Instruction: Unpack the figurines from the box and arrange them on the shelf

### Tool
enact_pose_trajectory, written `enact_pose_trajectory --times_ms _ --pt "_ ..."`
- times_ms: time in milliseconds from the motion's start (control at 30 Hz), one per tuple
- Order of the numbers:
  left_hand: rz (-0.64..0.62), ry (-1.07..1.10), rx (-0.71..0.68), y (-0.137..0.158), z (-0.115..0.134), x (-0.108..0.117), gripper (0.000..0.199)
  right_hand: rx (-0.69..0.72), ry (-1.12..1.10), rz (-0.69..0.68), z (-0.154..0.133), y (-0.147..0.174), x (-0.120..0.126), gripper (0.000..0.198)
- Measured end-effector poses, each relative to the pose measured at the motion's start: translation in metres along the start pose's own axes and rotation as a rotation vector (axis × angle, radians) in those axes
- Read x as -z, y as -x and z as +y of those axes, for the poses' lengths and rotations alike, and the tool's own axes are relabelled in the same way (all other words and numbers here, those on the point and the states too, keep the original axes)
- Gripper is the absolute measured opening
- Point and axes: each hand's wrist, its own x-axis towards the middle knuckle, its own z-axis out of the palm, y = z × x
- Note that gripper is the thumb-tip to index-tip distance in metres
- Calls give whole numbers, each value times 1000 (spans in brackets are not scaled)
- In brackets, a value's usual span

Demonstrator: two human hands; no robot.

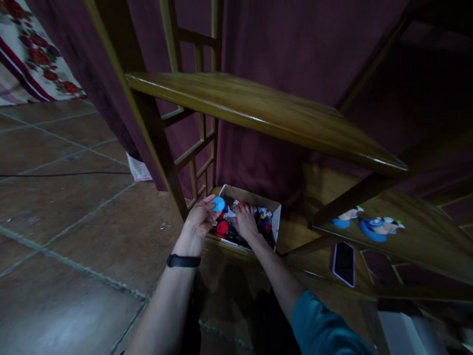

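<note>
A blue disc [219, 203], like the round base of a figurine, is pinched between the thumb and fingers of my left hand [201, 215], at the left rim of an open cardboard box [277, 222]. Inside the box lie several small figurines [264, 213] with red, blue and dark parts, and a red disc [222, 228]. My right hand [244, 220] reaches down into the middle of the box. Its fingers bend over the figurines, and what lies under the fingertips is hidden.
The box stands on the low board of a wooden shelf unit, beneath a higher shelf [258, 106]. To the right, two figurines with blue bases [377, 229] lie on another board. Lower down lies a phone [343, 264]. A cable [66, 174] crosses the tiled floor at left.
</note>
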Motion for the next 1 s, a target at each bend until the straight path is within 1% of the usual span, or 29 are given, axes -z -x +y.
enact_pose_trajectory --times_ms 67,167,267,333,433,567,633,700,767,900,1000 --pt "-4 -3 -8 2 -1 -1 31 -48 -131 16 0 -3 4 27" --pt "-1 18 -11 3 -3 -2 32 -155 -453 45 4 -7 13 27" --pt "5 21 -32 2 -6 -5 33 -189 -759 39 6 -8 25 31" --pt "18 10 -77 2 -10 -7 32 -190 -865 21 5 -6 32 34" --pt "32 -19 -153 3 -17 -13 29 -173 -856 62 -2 -1 37 36" --pt "18 -58 -219 9 -25 -22 28 -116 -694 123 -10 5 38 30" --pt "5 -62 -243 11 -29 -26 28 -124 -620 137 -11 6 37 29" --pt "-5 -67 -262 12 -32 -29 28 -153 -598 144 -11 6 36 30" --pt "-22 -77 -275 12 -34 -31 29 -198 -661 132 -10 4 35 31" --pt "-37 -89 -281 12 -38 -34 30 -289 -859 128 -7 0 30 32" --pt "-31 -94 -282 11 -40 -34 30 -301 -923 145 -5 -1 28 30"
